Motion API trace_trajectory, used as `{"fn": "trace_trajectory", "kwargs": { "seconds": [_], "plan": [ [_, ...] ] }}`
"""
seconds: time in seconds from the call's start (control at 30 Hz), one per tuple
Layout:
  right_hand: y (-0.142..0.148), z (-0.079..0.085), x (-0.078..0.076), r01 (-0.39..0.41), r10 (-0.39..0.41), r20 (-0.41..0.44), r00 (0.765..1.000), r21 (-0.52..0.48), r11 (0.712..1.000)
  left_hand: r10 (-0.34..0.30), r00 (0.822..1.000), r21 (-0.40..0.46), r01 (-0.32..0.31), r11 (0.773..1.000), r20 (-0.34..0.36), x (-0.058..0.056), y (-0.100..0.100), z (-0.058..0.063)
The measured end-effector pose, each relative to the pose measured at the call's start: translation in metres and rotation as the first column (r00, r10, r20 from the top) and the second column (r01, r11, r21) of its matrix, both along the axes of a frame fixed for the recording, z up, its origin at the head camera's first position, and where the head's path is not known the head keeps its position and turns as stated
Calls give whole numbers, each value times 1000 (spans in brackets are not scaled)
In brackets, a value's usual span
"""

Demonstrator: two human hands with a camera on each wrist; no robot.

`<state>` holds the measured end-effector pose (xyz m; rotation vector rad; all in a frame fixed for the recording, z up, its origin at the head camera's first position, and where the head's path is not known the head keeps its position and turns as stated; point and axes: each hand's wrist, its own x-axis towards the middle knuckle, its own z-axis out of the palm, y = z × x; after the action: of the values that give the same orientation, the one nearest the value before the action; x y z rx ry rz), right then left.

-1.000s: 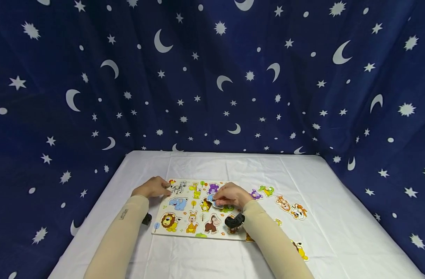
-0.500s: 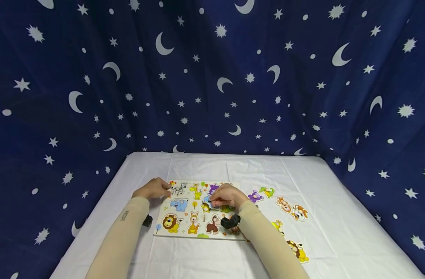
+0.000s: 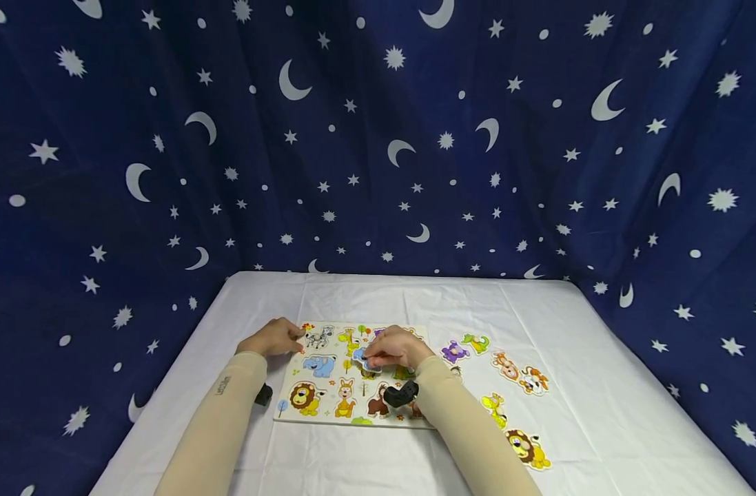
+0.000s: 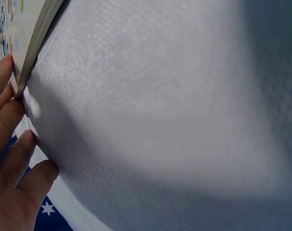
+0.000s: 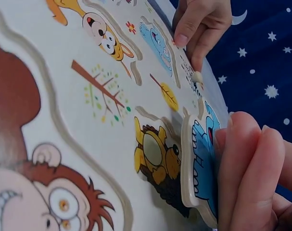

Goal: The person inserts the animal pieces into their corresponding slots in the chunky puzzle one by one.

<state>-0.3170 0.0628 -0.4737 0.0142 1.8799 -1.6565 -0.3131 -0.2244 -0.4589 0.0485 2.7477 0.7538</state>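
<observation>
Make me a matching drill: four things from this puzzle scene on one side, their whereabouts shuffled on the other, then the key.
1. Blue piece
2. Loose lion piece
3. Left hand
4. Green crocodile piece

A. At the left edge of the puzzle board
B. On the cloth, beside the purple piece
C. Pinched by the right hand
D. On the cloth, lowest of the loose pieces in the head view

Pairs: 1-C, 2-D, 3-A, 4-B

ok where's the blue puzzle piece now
In the right wrist view, the blue puzzle piece is right of centre, pinched by the right hand, beside the yellow-brown animal picture.
</observation>
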Motion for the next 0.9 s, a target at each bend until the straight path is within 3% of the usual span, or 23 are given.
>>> {"fn": "trace_trajectory", "kwargs": {
  "seconds": [0.27,0.9],
  "plan": [
    [-9,0,0,-24,24,-3,1000,0,1000,-11,1000,-5,11,1000,-1,3,2,4],
    [-29,3,1,-78,78,-10,997,34,996,-16,1000,-1,16,1000,-16,-3,-2,-5]
  ]
}}
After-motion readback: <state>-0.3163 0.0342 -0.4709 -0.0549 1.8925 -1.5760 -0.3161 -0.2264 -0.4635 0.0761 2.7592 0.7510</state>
